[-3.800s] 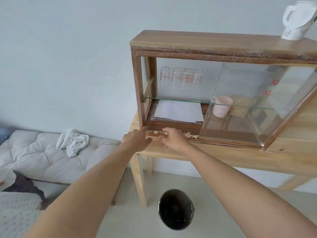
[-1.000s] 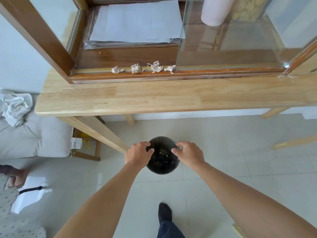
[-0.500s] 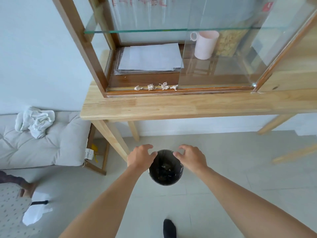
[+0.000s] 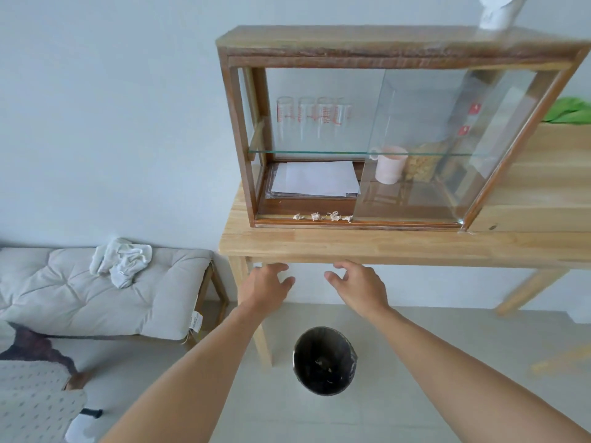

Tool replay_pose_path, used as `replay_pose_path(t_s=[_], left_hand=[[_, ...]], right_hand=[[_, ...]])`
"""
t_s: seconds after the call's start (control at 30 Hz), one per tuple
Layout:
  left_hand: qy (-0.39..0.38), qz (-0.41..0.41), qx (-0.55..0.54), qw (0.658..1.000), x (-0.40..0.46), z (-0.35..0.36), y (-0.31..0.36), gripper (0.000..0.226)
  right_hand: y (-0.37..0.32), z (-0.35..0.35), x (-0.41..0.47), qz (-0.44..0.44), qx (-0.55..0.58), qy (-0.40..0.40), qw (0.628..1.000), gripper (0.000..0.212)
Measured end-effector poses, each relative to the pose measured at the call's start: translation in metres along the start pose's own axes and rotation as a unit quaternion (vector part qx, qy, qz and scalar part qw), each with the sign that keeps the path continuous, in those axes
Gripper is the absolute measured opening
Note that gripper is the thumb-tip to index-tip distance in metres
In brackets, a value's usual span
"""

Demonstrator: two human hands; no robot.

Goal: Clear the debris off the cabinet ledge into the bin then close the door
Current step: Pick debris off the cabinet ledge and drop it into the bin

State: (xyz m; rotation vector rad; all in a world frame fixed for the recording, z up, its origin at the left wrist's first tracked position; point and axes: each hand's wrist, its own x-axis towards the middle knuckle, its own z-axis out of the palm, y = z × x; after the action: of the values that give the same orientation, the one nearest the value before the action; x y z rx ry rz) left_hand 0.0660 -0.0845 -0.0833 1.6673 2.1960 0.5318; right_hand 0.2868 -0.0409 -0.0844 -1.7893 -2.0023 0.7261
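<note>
Several small crumpled white scraps of debris (image 4: 323, 216) lie in a row on the front ledge (image 4: 278, 219) of the wooden cabinet. Its sliding glass door (image 4: 415, 139) covers the right half, so the left half stands open. A black bin (image 4: 323, 360) stands on the floor below the table, with a few scraps inside. My left hand (image 4: 266, 286) and my right hand (image 4: 357, 284) are both empty, fingers apart, just under the table's front edge, well above the bin and below the ledge.
The cabinet sits on a light wooden table (image 4: 383, 244). Inside are glasses (image 4: 311, 116), a pink mug (image 4: 388, 164) and a stack of papers (image 4: 316, 180). A cushioned bench (image 4: 96, 292) with a white cloth (image 4: 123, 259) stands at the left. A white kettle (image 4: 497, 11) sits on the cabinet's top.
Both hands have risen from the bin's rim to just below the table edge. The view has tilted up, so the whole cabinet shows. Fewer scraps lie on the ledge than 3.8 s ago.
</note>
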Motion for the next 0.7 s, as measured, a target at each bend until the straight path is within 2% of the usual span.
replay_pose_path(t_s=[0.17,0.5,0.7], left_hand=[[0.048,0.011,-0.016,0.999,0.019,-0.029,0.009,0.040],[0.053,0.006,0.011,0.999,0.081,-0.028,0.030,0.041],[0.074,0.027,0.038,0.996,0.116,-0.016,0.040,0.043]], right_hand=[[-0.030,-0.022,0.020,-0.025,0.014,0.033,0.999,0.049],[-0.054,-0.025,0.087,-0.049,0.014,0.038,0.998,0.041],[-0.054,-0.012,0.122,-0.055,0.003,0.020,0.998,0.055]])
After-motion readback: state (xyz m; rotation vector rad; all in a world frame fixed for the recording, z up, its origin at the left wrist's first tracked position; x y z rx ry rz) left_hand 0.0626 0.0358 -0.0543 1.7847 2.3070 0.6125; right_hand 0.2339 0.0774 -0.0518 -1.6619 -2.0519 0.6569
